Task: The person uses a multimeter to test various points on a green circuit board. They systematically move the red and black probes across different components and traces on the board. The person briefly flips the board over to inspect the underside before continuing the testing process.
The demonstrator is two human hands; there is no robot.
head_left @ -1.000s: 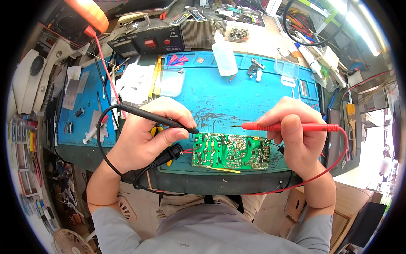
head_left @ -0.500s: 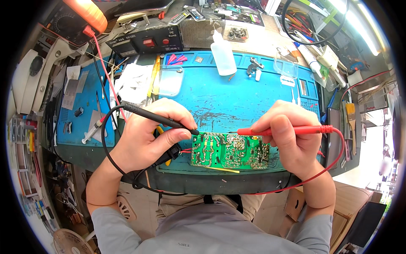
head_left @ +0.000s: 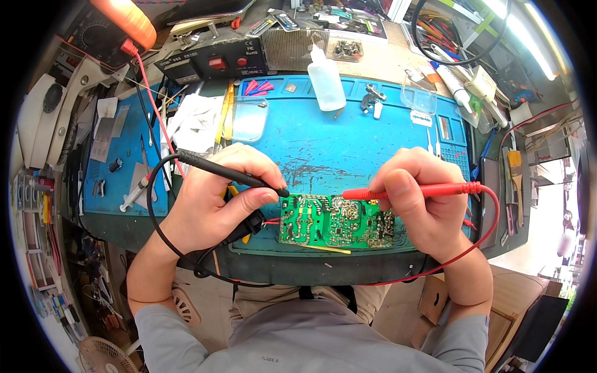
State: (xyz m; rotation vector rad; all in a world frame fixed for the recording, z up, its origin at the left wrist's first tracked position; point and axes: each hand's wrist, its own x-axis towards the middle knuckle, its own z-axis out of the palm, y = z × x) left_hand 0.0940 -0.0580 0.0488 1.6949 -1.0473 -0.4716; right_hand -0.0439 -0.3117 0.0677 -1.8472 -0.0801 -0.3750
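A green circuit board lies solder side up on the blue work mat, close to the bench's front edge. My left hand is closed round a black multimeter probe, whose tip end reaches the board's upper left corner. In my right hand is a red multimeter probe, pointing left along the board's upper edge. Whether either metal tip touches the board is too small to tell. Red wires run from the board's left side toward a black plug partly hidden beneath my left hand.
The black multimeter with its orange edge stands at the far left. A white squeeze bottle and a small metal clamp stand at the mat's back. A clear plastic lid and a syringe lie left; brushes lie right.
The red probe and my right hand have shifted slightly left along the board's upper edge. My left hand still holds the black probe at the upper left corner, nearly unmoved.
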